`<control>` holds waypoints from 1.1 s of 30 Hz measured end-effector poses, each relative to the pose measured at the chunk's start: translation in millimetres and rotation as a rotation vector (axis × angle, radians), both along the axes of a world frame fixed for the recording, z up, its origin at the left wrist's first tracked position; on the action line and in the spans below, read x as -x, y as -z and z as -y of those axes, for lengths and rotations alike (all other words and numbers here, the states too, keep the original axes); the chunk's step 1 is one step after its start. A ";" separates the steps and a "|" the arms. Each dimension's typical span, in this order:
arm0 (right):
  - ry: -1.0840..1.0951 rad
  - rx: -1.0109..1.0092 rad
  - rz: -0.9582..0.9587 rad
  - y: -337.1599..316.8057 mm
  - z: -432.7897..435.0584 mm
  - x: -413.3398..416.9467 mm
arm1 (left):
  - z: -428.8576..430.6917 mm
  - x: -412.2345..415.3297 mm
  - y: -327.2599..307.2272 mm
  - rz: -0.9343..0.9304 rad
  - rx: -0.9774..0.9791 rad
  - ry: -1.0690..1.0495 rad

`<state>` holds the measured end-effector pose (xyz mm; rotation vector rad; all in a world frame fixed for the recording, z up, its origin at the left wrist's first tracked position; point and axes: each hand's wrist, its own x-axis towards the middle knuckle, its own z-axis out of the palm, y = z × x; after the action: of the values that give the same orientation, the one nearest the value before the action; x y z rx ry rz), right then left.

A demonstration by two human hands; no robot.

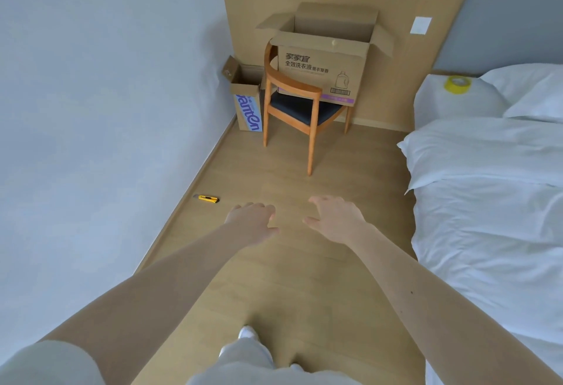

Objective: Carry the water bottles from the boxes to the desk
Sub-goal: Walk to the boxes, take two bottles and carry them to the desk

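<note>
The left hand (253,220) and right hand (333,217) stretch forward, each grip apart and empty. Judged step: approaching the boxes. No water bottles show; they may lie hidden inside the large box (323,70) on the chair (292,107), or the small box (248,104) just left of the chair, well ahead of both hands. Next: walk closer, reach in.

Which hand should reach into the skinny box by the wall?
Probably the left hand: it hangs empty nearer the wall, where the narrow cardboard box stands. The right hand is nearer the bed.
</note>
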<state>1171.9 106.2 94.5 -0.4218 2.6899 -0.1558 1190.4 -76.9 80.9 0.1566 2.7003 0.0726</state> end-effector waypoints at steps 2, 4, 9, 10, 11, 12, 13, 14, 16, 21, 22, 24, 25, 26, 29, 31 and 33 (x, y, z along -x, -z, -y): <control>0.025 0.001 0.007 4.1 -5.8 13.9 | -5.3 17.2 5.3 0.028 -0.002 0.027; 0.055 -0.005 0.014 8.5 -10.3 29.4 | -8.7 38.4 11.0 0.050 -0.003 0.065; 0.140 -0.028 0.022 16.3 -11.8 85.7 | -7.2 108.9 16.5 0.059 -0.029 0.162; 0.154 -0.034 0.022 15.7 -9.5 99.4 | -5.0 125.8 17.0 0.066 -0.035 0.174; 0.164 -0.040 0.020 14.4 -6.2 113.7 | -1.9 143.9 17.7 0.073 -0.038 0.181; 0.171 -0.046 0.014 12.3 -2.0 128.9 | 2.4 162.9 18.2 0.071 -0.043 0.183; 0.175 -0.048 0.006 9.8 3.0 144.5 | 7.6 181.5 18.0 0.064 -0.050 0.180; 0.177 -0.047 -0.003 7.1 8.5 160.4 | 13.1 199.8 16.5 0.053 -0.059 0.177; 0.178 -0.046 -0.018 1.8 20.9 191.6 | 24.9 232.1 9.9 0.032 -0.069 0.181; 0.187 -0.053 -0.015 -5.8 53.3 258.8 | 55.4 306.1 -1.4 -0.009 -0.076 0.212; 0.192 -0.052 -0.008 -4.5 58.3 268.9 | 61.0 320.4 -0.5 -0.020 -0.084 0.216; 0.196 -0.059 0.004 0.0 65.0 285.5 | 69.2 345.4 3.6 -0.033 -0.094 0.221; 0.199 -0.065 0.011 2.1 66.8 293.3 | 71.6 355.5 5.3 -0.029 -0.091 0.224; 0.206 -0.069 0.020 3.9 67.8 301.2 | 72.7 364.4 7.6 -0.015 -0.085 0.228; 0.227 -0.072 0.030 4.7 68.9 329.6 | 73.4 389.2 15.3 0.028 -0.076 0.247; 0.232 -0.058 0.027 5.4 69.9 351.5 | 73.5 407.8 17.3 0.034 -0.085 0.245; 0.222 -0.043 0.030 9.0 70.8 373.5 | 73.0 428.0 18.3 0.022 -0.098 0.241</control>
<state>798.4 35.3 85.5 -0.1055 2.6993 -0.1658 762.3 -150.0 62.5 0.5055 2.6352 0.1331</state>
